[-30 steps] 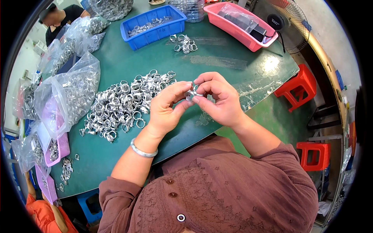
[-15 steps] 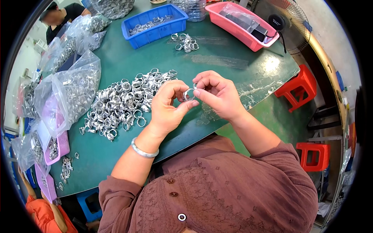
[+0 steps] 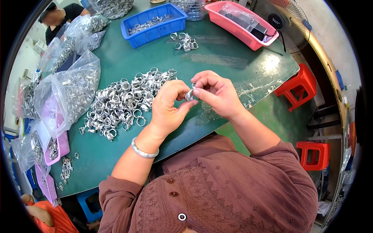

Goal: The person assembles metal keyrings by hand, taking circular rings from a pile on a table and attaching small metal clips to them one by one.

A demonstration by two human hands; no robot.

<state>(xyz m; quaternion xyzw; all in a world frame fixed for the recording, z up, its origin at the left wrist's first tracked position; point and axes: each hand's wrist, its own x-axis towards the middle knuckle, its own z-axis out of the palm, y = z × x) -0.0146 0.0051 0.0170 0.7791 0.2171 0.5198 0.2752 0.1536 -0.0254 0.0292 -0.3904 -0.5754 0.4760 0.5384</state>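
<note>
Between my two hands, above the green table [image 3: 155, 58], is a small silver metal ring [image 3: 189, 95]. My left hand [image 3: 169, 103] pinches it between thumb and fingers. My right hand [image 3: 215, 93] is closed too, its thumb and fingertips on the upper side of the ring, where a silver edge shows. The fingers partly hide the ring. Just left of my left hand lies a wide heap of similar silver rings [image 3: 120, 103]. A smaller cluster of rings [image 3: 187, 42] sits farther off, beyond my hands.
A blue tray [image 3: 155, 37] with some rings and a pink basket [image 3: 241, 29] stand at the far side. Plastic bags [image 3: 74, 89] of rings line the left edge. Red stools [image 3: 297, 88] and a fan [image 3: 285, 23] are at right. Two other people are at left.
The ring has turned between my fingers: its round opening faced up before and now shows more edge-on. The person in orange at lower left has shifted their arms.
</note>
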